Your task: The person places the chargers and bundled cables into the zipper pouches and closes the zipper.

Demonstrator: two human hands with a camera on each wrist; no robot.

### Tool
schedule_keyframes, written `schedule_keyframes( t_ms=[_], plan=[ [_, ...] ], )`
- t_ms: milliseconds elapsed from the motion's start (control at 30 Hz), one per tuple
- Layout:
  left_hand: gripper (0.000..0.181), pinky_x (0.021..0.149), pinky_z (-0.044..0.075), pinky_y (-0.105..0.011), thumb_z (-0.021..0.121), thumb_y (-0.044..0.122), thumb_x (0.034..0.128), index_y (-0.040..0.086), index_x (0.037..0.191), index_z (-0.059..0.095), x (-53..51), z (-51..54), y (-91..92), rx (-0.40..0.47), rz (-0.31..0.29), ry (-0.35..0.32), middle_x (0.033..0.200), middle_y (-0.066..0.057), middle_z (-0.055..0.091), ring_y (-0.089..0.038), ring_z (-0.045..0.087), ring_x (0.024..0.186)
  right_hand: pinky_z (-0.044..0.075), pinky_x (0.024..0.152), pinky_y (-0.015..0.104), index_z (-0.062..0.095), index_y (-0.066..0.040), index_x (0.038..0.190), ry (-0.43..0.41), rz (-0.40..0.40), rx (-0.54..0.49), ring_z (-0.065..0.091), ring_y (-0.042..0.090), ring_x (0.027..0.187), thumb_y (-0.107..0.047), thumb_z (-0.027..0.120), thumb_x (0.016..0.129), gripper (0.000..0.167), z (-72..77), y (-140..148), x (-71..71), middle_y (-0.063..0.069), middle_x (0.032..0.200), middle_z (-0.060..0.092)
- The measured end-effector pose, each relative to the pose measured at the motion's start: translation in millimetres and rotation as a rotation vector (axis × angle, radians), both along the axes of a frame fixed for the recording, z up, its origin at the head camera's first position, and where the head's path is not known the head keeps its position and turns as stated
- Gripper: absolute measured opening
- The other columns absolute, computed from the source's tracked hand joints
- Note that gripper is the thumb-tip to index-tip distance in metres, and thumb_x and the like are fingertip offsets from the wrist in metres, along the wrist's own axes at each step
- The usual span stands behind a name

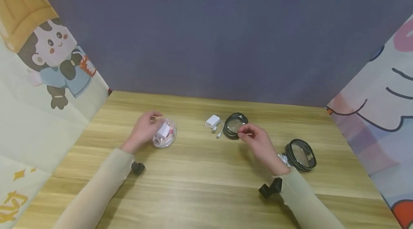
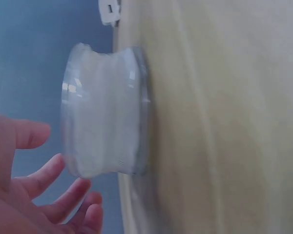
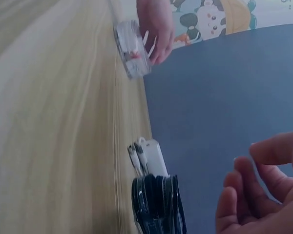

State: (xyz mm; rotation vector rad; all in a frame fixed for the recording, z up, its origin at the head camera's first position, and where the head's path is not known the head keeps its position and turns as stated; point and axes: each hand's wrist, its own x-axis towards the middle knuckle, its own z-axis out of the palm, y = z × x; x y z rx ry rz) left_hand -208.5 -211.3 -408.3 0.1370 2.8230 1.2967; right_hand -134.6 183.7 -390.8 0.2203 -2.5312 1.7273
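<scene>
A clear round case [image 1: 170,140] with a white plug and pale cable inside lies at the left. My left hand [image 1: 145,129] is at its left edge; in the left wrist view the hand [image 2: 49,195] has spread, bent fingers beside the case [image 2: 105,112], fingertips at its rim, contact unclear. A black-rimmed round case [image 1: 231,135] lies right of the middle. Over its right edge hovers my right hand [image 1: 262,147], thumb and forefinger close together. In the right wrist view that hand [image 3: 268,195] holds nothing, its fingers loosely bent near the black case [image 3: 156,204].
A white charger [image 1: 213,121] with a short cable [image 1: 220,134] lies just left of the middle black case. Another black-rimmed case [image 1: 301,154] stands at the right, by my right wrist, with something white beside it. A dark panel [image 1: 206,35] rises behind the wooden table [image 1: 180,186].
</scene>
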Motion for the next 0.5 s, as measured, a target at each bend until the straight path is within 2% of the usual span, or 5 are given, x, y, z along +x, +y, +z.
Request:
schedule_keyframes(
  t_ms=[133, 233, 367, 500],
  plan=[
    [0.045, 0.101, 0.04, -0.062, 0.059, 0.033, 0.0994, 0.004, 0.134, 0.054, 2.1, 7.0, 4.5, 0.001, 0.013, 0.064, 0.139, -0.021, 0.049, -0.04, 0.046, 0.126, 0.052, 0.091, 0.037, 0.064, 0.003, 0.109, 0.029, -0.034, 0.071, 0.059, 0.031, 0.106, -0.004, 0.067, 0.092, 0.019, -4.7, 0, -13.4, 0.018, 0.111, 0.064],
    [0.041, 0.1, 0.043, -0.058, 0.061, 0.028, 0.0982, 0.004, 0.131, 0.057, 5.2, 12.7, 11.8, 0.013, 0.011, 0.106, 0.135, -0.019, 0.051, -0.038, 0.048, 0.124, 0.048, 0.095, 0.047, 0.063, 0.001, 0.114, 0.061, -0.052, 0.168, 0.056, 0.037, 0.112, -0.006, 0.071, 0.088, 0.028, -7.7, 0, -23.0, 0.019, 0.12, 0.061],
    [0.033, 0.097, 0.047, -0.054, 0.063, 0.023, 0.0962, 0.004, 0.123, 0.061, 12.6, 19.5, 23.8, 0.041, -0.022, 0.139, 0.129, -0.017, 0.055, -0.036, 0.052, 0.119, 0.04, 0.1, 0.055, 0.062, -0.001, 0.12, 0.099, -0.046, 0.309, 0.049, 0.041, 0.119, -0.013, 0.077, 0.083, 0.042, -11.9, 1, -34.4, 0.02, 0.13, 0.055],
    [0.028, 0.093, 0.051, -0.051, 0.065, 0.021, 0.095, 0.006, 0.118, 0.063, 20.5, 23.9, 33.0, 0.07, -0.071, 0.155, 0.124, -0.015, 0.057, -0.035, 0.057, 0.113, 0.032, 0.105, 0.06, 0.06, -0.001, 0.125, 0.1, -0.017, 0.368, 0.039, 0.044, 0.127, -0.021, 0.08, 0.08, 0.052, -18.2, 0, -42.8, 0.024, 0.135, 0.049]
  ],
)
